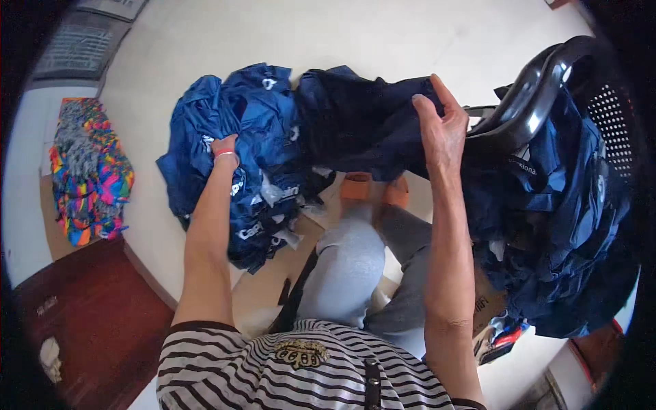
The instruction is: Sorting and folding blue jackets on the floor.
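Note:
A heap of shiny blue garments (263, 113) with white print lies ahead of me on the left. Into its top reaches my left hand (225, 147), its fingers partly hidden in the folds and closed on the bunched cloth. A darker navy garment (362, 116) stretches from the heap's right side across to my right hand (443, 126). That hand pinches the garment's upper right edge between thumb and fingers, near a chair's black armrest (523, 113). I cannot make out which kind of garment either one is.
More navy garments (567, 225) are piled over the chair at right, against its perforated backrest (611, 116). A multicoloured fluffy pile (94, 171) stands at far left, beyond a dark red surface (96, 328). Orange footwear (355, 189) and cardboard (309, 239) show near my legs.

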Demonstrator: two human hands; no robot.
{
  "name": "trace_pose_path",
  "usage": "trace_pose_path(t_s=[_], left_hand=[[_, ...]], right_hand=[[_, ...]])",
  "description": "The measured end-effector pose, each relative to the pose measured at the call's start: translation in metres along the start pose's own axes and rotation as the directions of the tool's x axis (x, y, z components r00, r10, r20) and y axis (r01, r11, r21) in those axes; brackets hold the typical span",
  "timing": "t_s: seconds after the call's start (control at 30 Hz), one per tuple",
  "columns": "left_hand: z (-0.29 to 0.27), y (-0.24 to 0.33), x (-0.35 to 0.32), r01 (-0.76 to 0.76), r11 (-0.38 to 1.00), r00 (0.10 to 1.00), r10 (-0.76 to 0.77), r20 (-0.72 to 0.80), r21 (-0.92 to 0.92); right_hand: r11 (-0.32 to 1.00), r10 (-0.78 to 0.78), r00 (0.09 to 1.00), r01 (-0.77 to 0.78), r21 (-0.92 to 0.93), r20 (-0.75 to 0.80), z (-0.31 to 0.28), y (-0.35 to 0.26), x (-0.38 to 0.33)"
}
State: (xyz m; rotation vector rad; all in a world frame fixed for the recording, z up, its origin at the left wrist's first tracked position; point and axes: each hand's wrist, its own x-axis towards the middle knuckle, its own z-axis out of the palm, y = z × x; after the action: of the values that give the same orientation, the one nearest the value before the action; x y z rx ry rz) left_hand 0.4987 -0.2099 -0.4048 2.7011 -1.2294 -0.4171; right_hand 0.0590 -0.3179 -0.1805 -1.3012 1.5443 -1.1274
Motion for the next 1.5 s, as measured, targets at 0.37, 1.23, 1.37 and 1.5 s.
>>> trace_pose_path(t_s=[0.37,1.23,1.37,1.5], left_hand=[[-0.071,-0.221,-0.035,0.544,0.436,0.836,-0.348,0.424,-0.717],[-0.236,-0.344,0.083,-0.026,0.977,0.989,-0.004,-0.145,-0.21],[-0.083,-0.171,0.002,0.586,0.287,0.766,0.111,0.634,-0.758],[-0.249,-0.123,-0.023,0.613,0.207,0.72,0.253,0.647,-0.763]], right_hand=[[1.0,0.02,0.995,-0.02,0.004,0.093,0.021,-0.021,-0.018],[0.976,-0.018,0.994,-0.005,0.219,0.106,0.028,-0.041,0.002],[0.984,-0.082,0.996,0.088,-0.155,0.044,0.009,0.022,0.013],[1.0,0.007,0.997,-0.008,0.017,0.077,0.014,0.005,0.009]])
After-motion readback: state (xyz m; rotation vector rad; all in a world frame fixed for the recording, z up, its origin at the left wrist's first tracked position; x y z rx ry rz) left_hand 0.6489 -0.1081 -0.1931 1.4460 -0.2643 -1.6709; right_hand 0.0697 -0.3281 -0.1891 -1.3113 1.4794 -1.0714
